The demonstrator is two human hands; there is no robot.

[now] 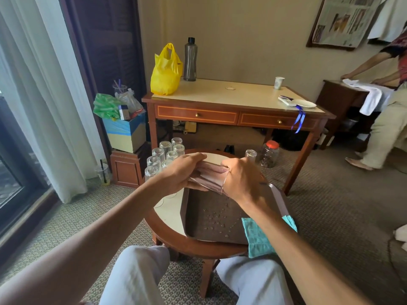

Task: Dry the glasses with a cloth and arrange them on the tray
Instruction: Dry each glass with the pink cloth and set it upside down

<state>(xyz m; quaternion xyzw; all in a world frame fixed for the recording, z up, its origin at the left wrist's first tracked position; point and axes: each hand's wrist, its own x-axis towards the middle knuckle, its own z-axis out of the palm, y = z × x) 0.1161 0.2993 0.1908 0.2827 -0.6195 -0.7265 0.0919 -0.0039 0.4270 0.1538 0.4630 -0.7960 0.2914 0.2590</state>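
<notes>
Beige wall with a framed print. Patterned carpet. Wooden two-drawer desk against the wall, with a yellow bag and dark bottle on it. White curtain beside the window at left, daylight coming in. Dark shutters in the corner.

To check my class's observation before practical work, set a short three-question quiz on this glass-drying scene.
1. True or false: the teal cloth is wrapped round the held glass.
2. What lies on the floor of the tray? A) dried glasses B) water drops C) a bottle
3. Fill in: the left hand and right hand together hold one ____ above the tray.
Key: 1 false, the cloth lies at the tray's near right corner; 2 B; 3 glass.
</notes>
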